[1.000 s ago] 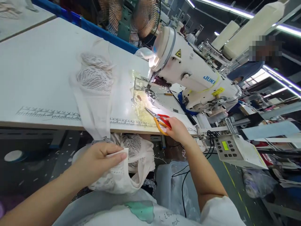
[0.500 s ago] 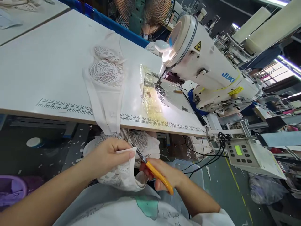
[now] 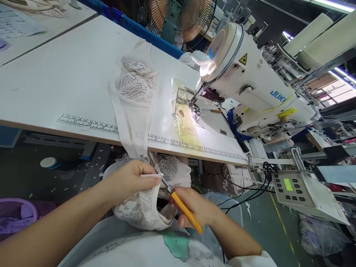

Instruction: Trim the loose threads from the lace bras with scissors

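Note:
My left hand [image 3: 130, 183] pinches the edge band of a white lace bra [image 3: 139, 211] between thumb and fingers, low in front of my body. My right hand [image 3: 196, 207] grips scissors with an orange handle [image 3: 185, 212]. Their metal blades point up and left and meet the band right beside my left thumb. Whether the blades are apart is hard to make out. Another white lace bra [image 3: 135, 89] lies on the table, its straps hanging over the front edge. Behind my hands, more lace pieces [image 3: 171, 170] hang below the tabletop.
A white sewing machine [image 3: 250, 81] stands on the right of the white table [image 3: 69, 70], which has a printed ruler [image 3: 89, 124] along its edge. A control box [image 3: 294, 189] hangs at right, with cables below. A fan [image 3: 180, 18] is behind; a purple basket [image 3: 18, 215] sits lower left.
The view has shifted slightly, so the table and machine appear further right. Both hands keep their grips. The scissors' handle has dipped a little, and a red part near my right fingers is now hidden.

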Demonstrator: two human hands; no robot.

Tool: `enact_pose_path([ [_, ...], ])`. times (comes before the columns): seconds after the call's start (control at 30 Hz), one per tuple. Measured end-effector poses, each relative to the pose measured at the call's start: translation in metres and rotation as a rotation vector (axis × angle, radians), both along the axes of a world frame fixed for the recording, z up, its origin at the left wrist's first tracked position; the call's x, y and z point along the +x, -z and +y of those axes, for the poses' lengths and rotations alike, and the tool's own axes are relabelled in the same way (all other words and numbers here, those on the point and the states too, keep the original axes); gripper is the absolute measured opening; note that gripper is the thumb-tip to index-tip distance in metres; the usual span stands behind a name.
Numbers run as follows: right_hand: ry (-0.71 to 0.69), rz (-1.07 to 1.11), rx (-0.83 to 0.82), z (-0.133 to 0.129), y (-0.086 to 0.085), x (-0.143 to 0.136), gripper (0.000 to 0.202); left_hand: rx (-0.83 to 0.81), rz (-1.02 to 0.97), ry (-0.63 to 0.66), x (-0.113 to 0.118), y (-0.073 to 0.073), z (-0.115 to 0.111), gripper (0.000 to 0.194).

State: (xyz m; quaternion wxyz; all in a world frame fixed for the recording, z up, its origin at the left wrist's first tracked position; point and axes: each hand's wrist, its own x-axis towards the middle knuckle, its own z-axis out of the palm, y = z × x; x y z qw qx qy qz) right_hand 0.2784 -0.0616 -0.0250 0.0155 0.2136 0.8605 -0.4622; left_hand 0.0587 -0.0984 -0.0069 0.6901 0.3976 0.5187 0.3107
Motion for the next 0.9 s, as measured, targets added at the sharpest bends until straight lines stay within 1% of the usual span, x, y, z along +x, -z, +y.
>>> enact_pose_path([
  [0.17,0.069,0.016,-0.058,-0.003,-0.003,-0.002,0.067,0.003,-0.005,0.004,-0.002,0.001,0.0,0.034],
  [0.3,0.148,0.032,-0.081,-0.008,0.002,-0.005,0.063,-0.009,-0.024,0.008,-0.002,-0.001,0.001,0.033],
  [0.37,0.212,0.052,-0.075,-0.009,0.007,-0.007,0.06,0.021,-0.018,0.012,-0.003,-0.002,0.0,0.034],
  [0.47,0.34,0.088,-0.052,-0.008,0.011,-0.008,0.058,0.103,0.044,0.031,-0.006,-0.005,-0.002,0.037],
  [0.53,0.407,0.128,-0.04,-0.007,0.009,-0.007,0.055,0.152,0.109,0.027,-0.008,-0.008,-0.004,0.038],
  [0.63,0.478,0.235,-0.081,-0.01,-0.002,-0.005,0.051,0.195,0.152,-0.055,-0.011,-0.013,-0.009,0.038],
  [0.67,0.483,0.275,-0.096,-0.012,-0.006,-0.006,0.049,0.207,0.145,-0.097,-0.013,-0.014,-0.01,0.038],
  [0.73,0.448,0.323,-0.087,-0.018,-0.014,-0.007,0.043,0.227,0.113,-0.17,-0.015,-0.015,-0.014,0.037],
  [0.8,0.382,0.305,0.017,-0.024,-0.018,-0.012,0.035,0.244,0.073,-0.225,-0.017,-0.014,-0.017,0.032],
  [0.9,0.314,0.247,0.234,-0.032,-0.011,-0.02,0.03,0.212,0.004,-0.306,-0.019,-0.013,-0.024,0.024],
])
